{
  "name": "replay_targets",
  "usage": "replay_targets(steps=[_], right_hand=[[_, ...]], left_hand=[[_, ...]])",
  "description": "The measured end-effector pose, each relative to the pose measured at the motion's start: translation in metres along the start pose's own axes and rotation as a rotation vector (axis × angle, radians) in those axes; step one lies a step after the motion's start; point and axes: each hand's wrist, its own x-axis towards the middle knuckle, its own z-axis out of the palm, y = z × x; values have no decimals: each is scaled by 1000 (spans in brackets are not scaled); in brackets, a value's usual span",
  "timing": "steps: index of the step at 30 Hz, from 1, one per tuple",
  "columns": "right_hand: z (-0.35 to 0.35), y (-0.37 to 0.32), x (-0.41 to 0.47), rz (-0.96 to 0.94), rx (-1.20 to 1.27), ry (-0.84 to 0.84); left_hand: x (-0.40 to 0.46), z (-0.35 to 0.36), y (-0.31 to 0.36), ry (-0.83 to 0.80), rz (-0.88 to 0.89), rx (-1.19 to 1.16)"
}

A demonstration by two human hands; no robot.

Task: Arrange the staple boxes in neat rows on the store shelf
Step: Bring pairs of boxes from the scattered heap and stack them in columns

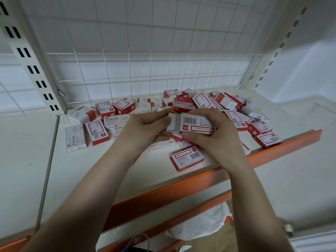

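While the shelf (112,171) is lying strewn with staple boxes (234,110) in no rows yet, both hands are holding one red-and-white box (197,125) above the pile's middle. The right hand (216,135) is gripping its body and the left hand (145,130) is pinching its open end flap (172,122). This looks like tidying a single box, so the next move is calling for tucking the flap shut and setting the box square.

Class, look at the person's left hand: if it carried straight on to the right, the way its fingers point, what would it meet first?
The red and white staple box held by the right hand; the left hand fingers already touch its open white flap.
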Motion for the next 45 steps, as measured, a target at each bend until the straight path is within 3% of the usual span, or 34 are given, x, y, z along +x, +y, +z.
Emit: replay_targets(steps=[9, 14, 18, 23, 26, 28, 30, 32, 34, 36, 39, 45], right_hand=[[11, 1, -3, -29, -30, -5], [10, 0, -5, -48, -47, -16], [8, 0, -7, -37, -20, -21], [2, -2, -12, 7, 137, -132], [-3, 1, -12, 67, 108, -183], [-7, 7, -11, 99, 0, -194], [-13, 15, -10, 145, -71, -161], [-22, 23, -11, 192, -80, -109], [-32, 32, -12, 229, -99, -28], [-40, 38, -13, 284, -103, 84], [-49, 45, -13, 398, 38, 172], [-73, 59, -7, 462, 270, 120]], left_hand=[[-2, 6, -5, 24, 26, 72], [-1, 7, -8, 7, -99, -30], [-1, 9, -8, -35, -79, -13], [0, 9, -4, -226, -348, -286], [4, 11, -7, -232, -373, -279], [11, 12, -6, -229, -369, -157], [21, 13, 0, -215, -309, 181], [34, 15, 6, -137, -101, 667], [51, 22, 14, -36, 140, 971], [72, 34, 19, 14, 305, 1108], [107, 51, 15, -75, 455, 1261], [150, 71, 5, -303, 489, 1518]])
